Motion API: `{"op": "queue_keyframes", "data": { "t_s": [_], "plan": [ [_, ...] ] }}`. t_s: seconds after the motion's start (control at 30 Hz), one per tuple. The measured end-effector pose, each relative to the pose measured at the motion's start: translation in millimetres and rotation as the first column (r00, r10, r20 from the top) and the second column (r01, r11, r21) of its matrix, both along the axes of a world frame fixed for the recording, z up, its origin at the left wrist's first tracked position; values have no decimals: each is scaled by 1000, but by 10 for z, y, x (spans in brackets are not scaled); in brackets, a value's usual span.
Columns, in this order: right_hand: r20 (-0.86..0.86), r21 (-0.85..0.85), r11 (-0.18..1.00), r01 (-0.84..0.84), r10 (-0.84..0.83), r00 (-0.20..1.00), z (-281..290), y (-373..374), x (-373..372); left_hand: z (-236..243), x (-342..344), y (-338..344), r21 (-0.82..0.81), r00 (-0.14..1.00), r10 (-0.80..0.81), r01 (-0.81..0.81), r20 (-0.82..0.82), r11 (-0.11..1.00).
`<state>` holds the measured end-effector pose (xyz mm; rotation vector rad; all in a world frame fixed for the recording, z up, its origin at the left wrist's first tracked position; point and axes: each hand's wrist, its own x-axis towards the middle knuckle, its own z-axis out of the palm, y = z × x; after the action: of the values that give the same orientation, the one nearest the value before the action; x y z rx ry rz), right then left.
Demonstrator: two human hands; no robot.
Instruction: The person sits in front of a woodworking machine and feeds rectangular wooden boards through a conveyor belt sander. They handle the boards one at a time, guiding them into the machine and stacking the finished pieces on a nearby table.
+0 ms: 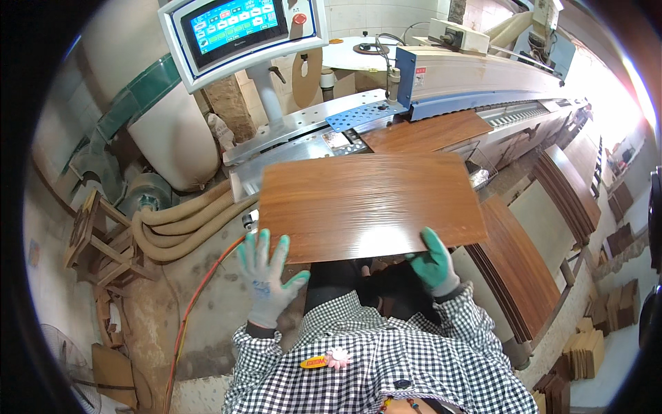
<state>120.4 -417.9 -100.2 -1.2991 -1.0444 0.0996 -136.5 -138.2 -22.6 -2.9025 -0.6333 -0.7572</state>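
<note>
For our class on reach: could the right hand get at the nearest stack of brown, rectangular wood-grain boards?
Likely yes: the gloved right hand is near the brown stack, with nothing visible blocking the way.

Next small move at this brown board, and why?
Probably close the left hand on the near-left corner of the brown board: that hand is spread open there, while the right hand has its thumb over the near edge.

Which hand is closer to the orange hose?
Left. The left hand is beside the orange hose, to its right; the right hand is farther right, at the near edge of the front brown board.
</note>
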Motion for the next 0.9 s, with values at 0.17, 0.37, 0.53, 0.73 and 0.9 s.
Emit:
{"op": "queue_keyframes", "data": {
  "t_s": [0.17,0.37,0.53,0.73,0.9],
  "plan": [
    [-237,199,954,-226,270,933,56,964,19,-20,-332,261,-24,989,145,-145,10,989],
    [-824,528,808,-261,562,75,306,1179,199,-77,-156,592,-46,968,231,-228,96,973],
    [-699,30,977,-210,171,695,304,312,384,-101,215,885,-28,956,266,-265,126,964],
    [632,-705,83,705,-377,677,205,-1076,674,-191,424,994,-19,963,227,-227,142,974],
    [796,-606,-404,686,-306,523,-210,-1685,704,-198,433,992,8,963,234,-238,135,971]
  ]
}}
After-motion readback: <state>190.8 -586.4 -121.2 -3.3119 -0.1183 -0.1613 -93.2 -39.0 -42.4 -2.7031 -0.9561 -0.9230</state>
